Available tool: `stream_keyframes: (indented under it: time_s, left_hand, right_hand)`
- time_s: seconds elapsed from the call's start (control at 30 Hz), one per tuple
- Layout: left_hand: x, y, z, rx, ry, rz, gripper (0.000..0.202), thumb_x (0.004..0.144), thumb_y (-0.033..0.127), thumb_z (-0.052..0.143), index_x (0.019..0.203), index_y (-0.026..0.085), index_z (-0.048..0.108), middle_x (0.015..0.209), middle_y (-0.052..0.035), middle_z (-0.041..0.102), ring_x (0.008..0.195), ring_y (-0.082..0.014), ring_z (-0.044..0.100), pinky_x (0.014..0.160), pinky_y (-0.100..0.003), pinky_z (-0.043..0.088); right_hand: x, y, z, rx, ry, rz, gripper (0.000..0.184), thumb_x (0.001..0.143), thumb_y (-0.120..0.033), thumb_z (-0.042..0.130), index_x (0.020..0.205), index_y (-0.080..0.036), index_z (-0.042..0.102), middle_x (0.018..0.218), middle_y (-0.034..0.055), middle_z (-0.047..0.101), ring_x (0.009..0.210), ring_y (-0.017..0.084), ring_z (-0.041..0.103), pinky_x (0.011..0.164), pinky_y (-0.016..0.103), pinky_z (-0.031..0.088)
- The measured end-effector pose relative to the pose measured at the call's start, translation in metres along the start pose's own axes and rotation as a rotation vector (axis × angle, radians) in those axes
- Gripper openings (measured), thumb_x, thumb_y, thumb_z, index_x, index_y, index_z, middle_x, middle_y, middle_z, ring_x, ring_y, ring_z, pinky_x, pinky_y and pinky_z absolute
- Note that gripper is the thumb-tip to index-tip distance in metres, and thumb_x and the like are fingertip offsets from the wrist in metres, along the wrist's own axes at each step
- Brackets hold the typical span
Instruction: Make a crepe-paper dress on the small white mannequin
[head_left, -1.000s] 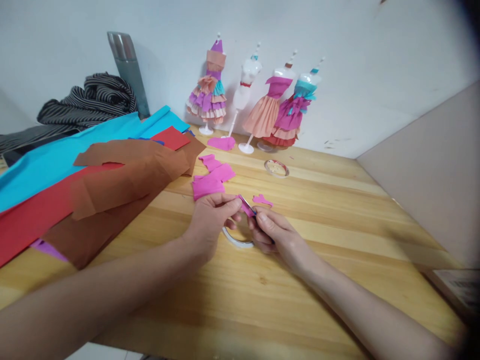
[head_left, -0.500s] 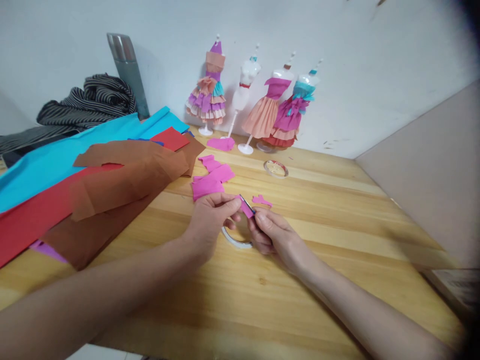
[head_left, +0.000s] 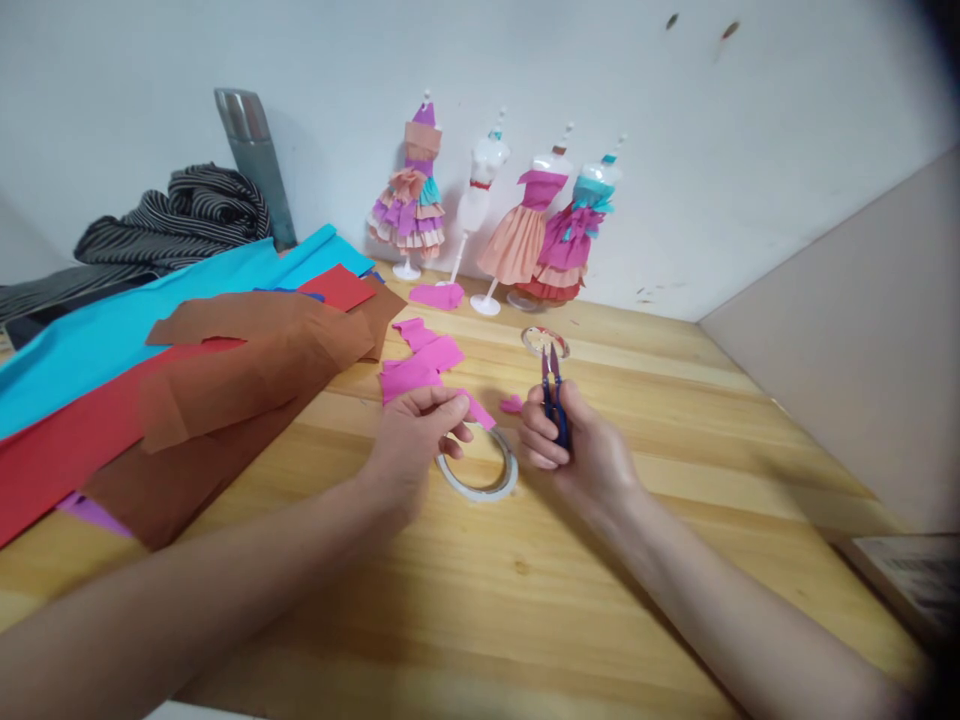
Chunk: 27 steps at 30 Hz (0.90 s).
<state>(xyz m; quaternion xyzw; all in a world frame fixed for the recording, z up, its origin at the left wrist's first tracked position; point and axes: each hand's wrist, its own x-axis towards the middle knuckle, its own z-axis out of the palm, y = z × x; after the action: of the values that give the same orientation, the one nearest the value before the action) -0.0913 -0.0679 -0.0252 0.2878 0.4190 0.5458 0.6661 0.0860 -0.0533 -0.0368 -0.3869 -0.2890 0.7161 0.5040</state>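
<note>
Between thumb and fingertips, my left hand pinches a small strip of pink crepe paper. My right hand is closed around blue-handled thread snips, their blades slightly apart and pointing away from me. The snips are clear of the paper. Under and beside my left fingers lies a roll of white tape on the wooden table. A small pink scrap lies just left of my right hand. Larger pink crepe paper pieces lie behind my left hand.
Several small mannequins, such as one in a layered dress and one nearly bare, stand along the wall. A clear tape ring lies before them. Brown paper, red and blue sheets, striped cloth and a flask occupy the left.
The snips have left the pink strip and moved right in my right hand, now pointing upward in view. My left hand keeps the strip. More of the white tape roll shows.
</note>
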Motion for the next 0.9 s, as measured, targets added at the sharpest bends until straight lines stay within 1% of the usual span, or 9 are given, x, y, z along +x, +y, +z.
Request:
stream_keyframes:
  time_s: [0.07, 0.17, 0.23, 0.37, 0.43, 0.57, 0.77, 0.9]
  left_hand:
    - [0.001, -0.001, -0.001, -0.003, -0.006, 0.002, 0.024, 0.055, 0.031, 0.079, 0.064, 0.013, 0.065, 0.058, -0.001, 0.062, 0.051, -0.0077, 0.053, 0.044, -0.016, 0.038]
    - [0.001, -0.001, -0.001, 0.002, -0.003, 0.012, 0.024, 0.056, 0.031, 0.079, 0.064, 0.013, 0.065, 0.058, -0.001, 0.062, 0.052, -0.0076, 0.053, 0.044, -0.016, 0.038]
    - [0.001, -0.001, -0.001, 0.004, -0.003, 0.015, 0.024, 0.056, 0.031, 0.08, 0.064, 0.013, 0.065, 0.059, -0.0012, 0.062, 0.052, -0.0077, 0.053, 0.044, -0.016, 0.038]
    - [0.001, 0.0, -0.001, -0.003, -0.023, 0.027, 0.024, 0.057, 0.032, 0.08, 0.063, 0.014, 0.065, 0.058, -0.001, 0.061, 0.052, -0.008, 0.053, 0.044, -0.017, 0.038]
    - [0.001, 0.0, -0.001, -0.008, -0.018, 0.034, 0.025, 0.057, 0.032, 0.081, 0.063, 0.014, 0.065, 0.058, -0.0003, 0.06, 0.052, -0.008, 0.053, 0.044, -0.017, 0.037]
    - [0.002, 0.0, -0.002, -0.027, -0.017, 0.033, 0.026, 0.056, 0.032, 0.082, 0.063, 0.014, 0.065, 0.059, 0.0007, 0.059, 0.053, -0.0077, 0.054, 0.044, -0.017, 0.037]
    - [0.002, 0.0, -0.001, -0.017, 0.002, 0.035, 0.025, 0.057, 0.032, 0.08, 0.065, 0.014, 0.066, 0.061, -0.0004, 0.061, 0.053, -0.0078, 0.054, 0.044, -0.017, 0.038]
    - [0.001, 0.0, -0.001, -0.03, 0.017, 0.037, 0.026, 0.056, 0.032, 0.08, 0.065, 0.014, 0.065, 0.06, 0.0001, 0.06, 0.053, -0.0081, 0.054, 0.043, -0.017, 0.039]
  right_hand:
    - [-0.002, -0.002, 0.003, -0.098, -0.05, -0.013, 0.035, 0.081, -0.051, 0.067, 0.079, -0.018, 0.059, 0.051, -0.0092, 0.035, 0.036, 0.003, 0.018, 0.036, 0.018, 0.015]
    - [-0.004, -0.006, 0.005, -0.294, -0.009, -0.126, 0.04, 0.074, -0.054, 0.072, 0.075, -0.016, 0.06, 0.05, -0.0076, 0.037, 0.038, 0.003, 0.021, 0.038, 0.02, 0.009]
    - [-0.006, -0.007, 0.007, -0.391, -0.008, -0.179, 0.043, 0.073, -0.057, 0.072, 0.074, -0.016, 0.061, 0.05, -0.0067, 0.038, 0.039, 0.004, 0.022, 0.04, 0.022, 0.008]
    - [-0.016, -0.001, 0.012, -0.501, -0.124, -0.083, 0.046, 0.078, -0.061, 0.065, 0.076, -0.015, 0.061, 0.049, -0.0073, 0.036, 0.039, 0.005, 0.022, 0.04, 0.023, 0.009]
    - [-0.02, 0.003, 0.015, -0.525, -0.154, -0.043, 0.046, 0.079, -0.061, 0.063, 0.076, -0.015, 0.061, 0.048, -0.0077, 0.035, 0.039, 0.005, 0.022, 0.04, 0.023, 0.01]
    - [-0.022, 0.009, 0.018, -0.484, -0.171, 0.002, 0.047, 0.077, -0.062, 0.065, 0.075, -0.015, 0.059, 0.048, -0.0082, 0.035, 0.039, 0.005, 0.021, 0.039, 0.023, 0.011]
    - [-0.026, 0.013, 0.021, -0.507, -0.163, -0.01, 0.048, 0.078, -0.062, 0.065, 0.076, -0.015, 0.06, 0.048, -0.008, 0.036, 0.039, 0.005, 0.025, 0.038, 0.022, 0.013]
    - [-0.027, 0.015, 0.021, -0.506, -0.155, -0.005, 0.049, 0.077, -0.064, 0.064, 0.075, -0.015, 0.059, 0.047, -0.0084, 0.036, 0.038, 0.005, 0.023, 0.038, 0.022, 0.012]
